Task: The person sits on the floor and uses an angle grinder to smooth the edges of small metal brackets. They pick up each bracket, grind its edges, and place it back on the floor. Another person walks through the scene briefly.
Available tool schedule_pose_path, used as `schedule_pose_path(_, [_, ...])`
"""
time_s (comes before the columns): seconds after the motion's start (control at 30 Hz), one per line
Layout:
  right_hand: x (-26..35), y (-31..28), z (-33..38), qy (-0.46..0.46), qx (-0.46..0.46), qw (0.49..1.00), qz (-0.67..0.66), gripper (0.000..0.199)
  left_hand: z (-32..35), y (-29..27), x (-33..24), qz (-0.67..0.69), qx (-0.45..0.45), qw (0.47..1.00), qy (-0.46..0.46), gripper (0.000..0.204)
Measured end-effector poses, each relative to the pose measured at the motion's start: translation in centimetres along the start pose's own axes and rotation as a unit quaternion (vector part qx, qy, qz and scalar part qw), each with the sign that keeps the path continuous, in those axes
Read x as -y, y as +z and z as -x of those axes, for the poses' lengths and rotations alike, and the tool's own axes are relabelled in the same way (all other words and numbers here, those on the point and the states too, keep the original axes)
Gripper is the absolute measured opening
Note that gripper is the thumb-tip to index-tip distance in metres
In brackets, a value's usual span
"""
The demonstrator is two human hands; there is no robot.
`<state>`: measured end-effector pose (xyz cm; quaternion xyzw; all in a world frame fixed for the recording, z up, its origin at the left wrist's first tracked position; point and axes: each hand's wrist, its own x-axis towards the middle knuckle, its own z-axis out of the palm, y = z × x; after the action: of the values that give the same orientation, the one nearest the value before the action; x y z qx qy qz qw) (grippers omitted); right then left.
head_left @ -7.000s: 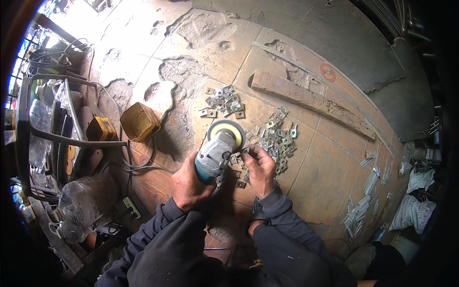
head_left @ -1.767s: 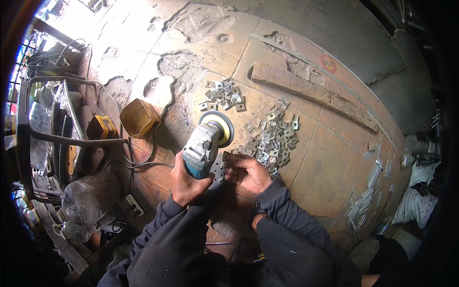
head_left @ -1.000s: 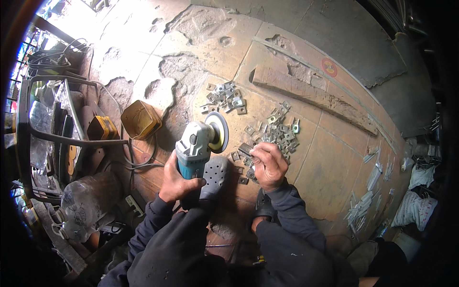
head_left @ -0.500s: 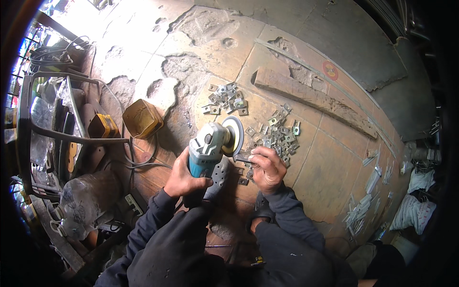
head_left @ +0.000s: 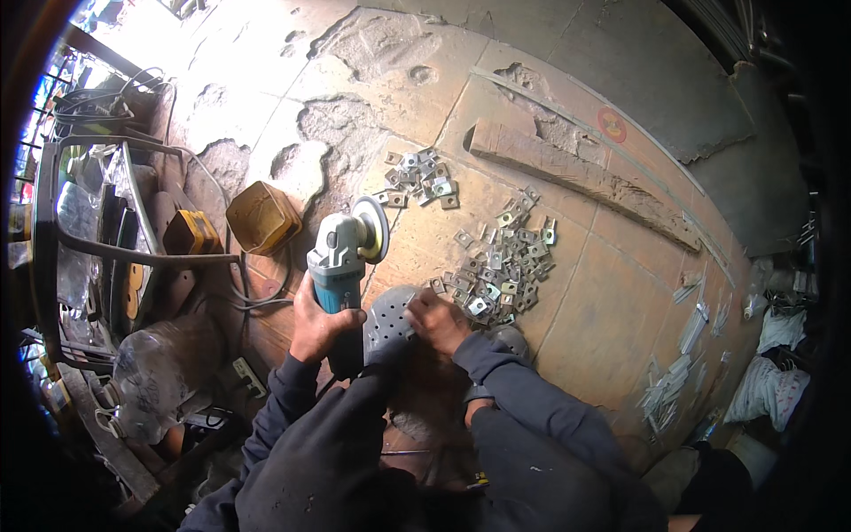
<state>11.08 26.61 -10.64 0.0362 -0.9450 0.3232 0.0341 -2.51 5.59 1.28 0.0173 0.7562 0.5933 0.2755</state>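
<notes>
My left hand point(head_left: 317, 324) grips the body of a blue and grey angle grinder point(head_left: 339, 255); its disc point(head_left: 372, 228) points up and to the right over the floor. My right hand point(head_left: 436, 317) rests on the floor at the near edge of a big pile of small square metal plates point(head_left: 501, 262), fingers bent over one or two of them; whether it holds one I cannot tell. A smaller pile of the same plates point(head_left: 415, 176) lies just beyond the disc. A perforated grey sandal point(head_left: 390, 321) sits between my hands.
A yellow-brown box point(head_left: 262, 217) and a yellow tool point(head_left: 191, 233) sit left of the grinder, with its cable trailing by. A wooden plank point(head_left: 576, 177) lies at the back right. Metal strips point(head_left: 674, 372) lie at the right. A metal frame and clutter point(head_left: 97, 257) fill the left.
The grinder has swung left and away from the big pile, and my right hand has drawn back toward me to the pile's near edge.
</notes>
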Motion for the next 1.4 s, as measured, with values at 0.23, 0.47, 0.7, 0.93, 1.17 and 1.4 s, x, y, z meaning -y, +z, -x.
schedule_pose_path(0.23, [-0.2,1.3,-0.6,0.215,-0.048,0.959,-0.176,0.038,0.2,0.0,0.4,-0.042,-0.006,0.999,0.016,0.077])
schedule_pose_path(0.47, [-1.0,0.1,-1.5,0.374,0.016,0.849,-0.373,0.02,0.7,0.4,0.9,-0.046,0.023,0.998,0.044,0.079])
schedule_pose_path(0.7, [-1.3,-4.1,-2.4,0.414,-0.039,0.658,-0.628,0.013,0.7,0.3,1.2,-0.095,0.038,0.993,0.053,0.083])
schedule_pose_path(0.93, [-1.0,-8.6,-3.6,0.352,-0.055,0.548,-0.757,0.014,0.6,0.3,0.7,-0.07,0.064,0.994,0.056,0.085])
schedule_pose_path(1.17, [-0.2,-7.8,-3.7,0.351,-0.061,0.507,-0.785,0.012,0.7,0.8,0.3,-0.069,0.092,0.992,0.052,0.088])
schedule_pose_path(1.4, [0.5,-6.4,-2.5,0.384,-0.01,0.432,-0.816,0.011,0.3,1.2,0.5,-0.069,0.076,0.993,0.06,0.087])
